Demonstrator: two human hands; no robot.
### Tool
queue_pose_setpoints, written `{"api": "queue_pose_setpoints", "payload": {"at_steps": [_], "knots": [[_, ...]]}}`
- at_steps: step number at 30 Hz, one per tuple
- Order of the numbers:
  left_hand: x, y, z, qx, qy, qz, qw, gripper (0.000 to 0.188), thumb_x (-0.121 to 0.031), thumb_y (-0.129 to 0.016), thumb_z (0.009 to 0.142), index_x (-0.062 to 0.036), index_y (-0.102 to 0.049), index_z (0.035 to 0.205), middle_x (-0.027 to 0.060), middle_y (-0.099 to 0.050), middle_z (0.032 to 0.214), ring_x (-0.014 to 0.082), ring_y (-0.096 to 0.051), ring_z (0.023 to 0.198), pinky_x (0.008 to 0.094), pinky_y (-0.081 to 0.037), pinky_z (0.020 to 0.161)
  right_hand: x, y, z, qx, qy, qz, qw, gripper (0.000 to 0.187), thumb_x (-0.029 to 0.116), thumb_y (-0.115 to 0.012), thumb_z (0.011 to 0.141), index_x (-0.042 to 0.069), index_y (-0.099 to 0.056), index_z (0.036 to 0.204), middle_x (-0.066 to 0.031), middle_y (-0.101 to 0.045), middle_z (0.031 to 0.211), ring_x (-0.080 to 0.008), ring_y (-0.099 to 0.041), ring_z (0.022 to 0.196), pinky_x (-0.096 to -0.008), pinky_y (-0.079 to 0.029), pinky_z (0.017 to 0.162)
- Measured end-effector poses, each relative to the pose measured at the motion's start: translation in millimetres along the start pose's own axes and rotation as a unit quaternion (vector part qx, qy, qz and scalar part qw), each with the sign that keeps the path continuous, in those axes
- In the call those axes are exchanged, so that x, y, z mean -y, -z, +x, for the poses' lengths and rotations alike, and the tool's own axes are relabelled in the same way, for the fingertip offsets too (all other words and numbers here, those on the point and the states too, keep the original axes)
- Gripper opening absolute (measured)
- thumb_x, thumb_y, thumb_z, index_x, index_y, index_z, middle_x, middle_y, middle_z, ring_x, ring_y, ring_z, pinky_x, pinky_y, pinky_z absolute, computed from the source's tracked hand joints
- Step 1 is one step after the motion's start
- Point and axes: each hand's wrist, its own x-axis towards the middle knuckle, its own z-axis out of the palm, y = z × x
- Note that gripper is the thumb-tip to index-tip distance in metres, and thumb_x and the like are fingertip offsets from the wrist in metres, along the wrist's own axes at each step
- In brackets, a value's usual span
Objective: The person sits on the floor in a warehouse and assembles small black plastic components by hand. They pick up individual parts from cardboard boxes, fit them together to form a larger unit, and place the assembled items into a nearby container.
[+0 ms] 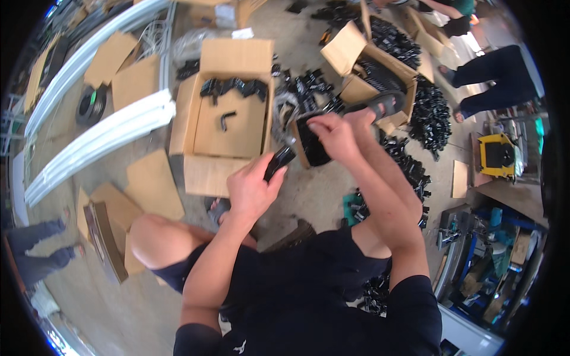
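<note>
My left hand [252,188] is closed around a short black plastic piece [280,162], which sticks up between thumb and fingers. My right hand [333,137] is above a small open carton [301,153] filled with something black. Its fingertips are pinched together over the black contents, and whatever they hold is too small to make out. In front of my left hand stands a large open cardboard box [228,137]. Black angled brackets [234,89] sit in a row along its far side, and one loose black L-shaped piece [226,120] lies on its bottom.
A tilted carton [389,76] of black parts lies at the far right, with heaps of black pieces [432,118] around it. White long profiles [107,139] and flat cardboard [153,183] lie left. Other people's legs [496,80] show at the right, and others at the left.
</note>
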Motion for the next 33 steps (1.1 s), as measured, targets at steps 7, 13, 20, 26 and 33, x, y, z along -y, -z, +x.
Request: {"api": "queue_pose_setpoints", "payload": {"at_steps": [7, 13, 20, 26, 33], "knots": [[-1.6, 5.2, -13.3, 0.020, -0.013, 0.067, 0.997, 0.033, -0.019, -0.082, 0.080, -0.0094, -0.070, 0.109, 0.0084, -0.074, 0.087, 0.0296, -0.072, 0.075, 0.0400, -0.056, 0.064, 96.9, 0.0, -55.5, 0.042, -0.007, 0.172, 0.984, 0.017, 0.000, -0.074, 0.092, 0.001, -0.075, 0.108, -0.0078, -0.073, 0.096, -0.0158, -0.068, 0.083, -0.0277, -0.053, 0.072], [-0.8, 0.9, -18.3, 0.029, -0.040, 0.124, 0.991, 0.035, -0.020, -0.080, 0.080, -0.0069, -0.064, 0.108, 0.0061, -0.073, 0.097, 0.0251, -0.073, 0.074, 0.0377, -0.056, 0.061, 97.2, -20.6, -68.8, 0.017, 0.206, 0.052, 0.977, 0.030, -0.007, -0.077, 0.084, 0.004, -0.073, 0.113, -0.0105, -0.073, 0.097, -0.0262, -0.068, 0.085, -0.0340, -0.056, 0.072], [-0.5, -2.7, -19.2, 0.028, -0.020, 0.117, 0.993, 0.033, -0.020, -0.080, 0.081, -0.0096, -0.070, 0.110, 0.0069, -0.075, 0.091, 0.0282, -0.073, 0.074, 0.0392, -0.057, 0.062, 88.8, -32.5, -72.0, 0.013, 0.266, -0.013, 0.964, 0.038, -0.008, -0.076, 0.081, 0.004, -0.071, 0.116, -0.0097, -0.074, 0.099, -0.0277, -0.069, 0.089, -0.0366, -0.056, 0.076], [1.0, -3.2, -18.7, 0.048, -0.007, 0.137, 0.989, 0.030, -0.020, -0.079, 0.082, -0.0096, -0.070, 0.108, 0.0069, -0.074, 0.089, 0.0281, -0.073, 0.073, 0.0397, -0.057, 0.062, 86.2, -37.8, -68.7, 0.007, 0.343, -0.037, 0.939, 0.044, -0.008, -0.075, 0.079, 0.005, -0.068, 0.120, -0.0100, -0.073, 0.100, -0.0295, -0.068, 0.088, -0.0379, -0.057, 0.075], [1.6, -5.0, -17.7, 0.047, -0.009, 0.139, 0.989, 0.030, -0.020, -0.079, 0.081, -0.0093, -0.070, 0.108, 0.0078, -0.074, 0.087, 0.0282, -0.073, 0.073, 0.0404, -0.057, 0.062, 77.5, -39.7, -66.4, 0.012, 0.368, -0.079, 0.926, 0.052, -0.005, -0.077, 0.072, 0.004, -0.066, 0.123, -0.0115, -0.072, 0.109, -0.0313, -0.067, 0.091, -0.0393, -0.058, 0.077]]}}
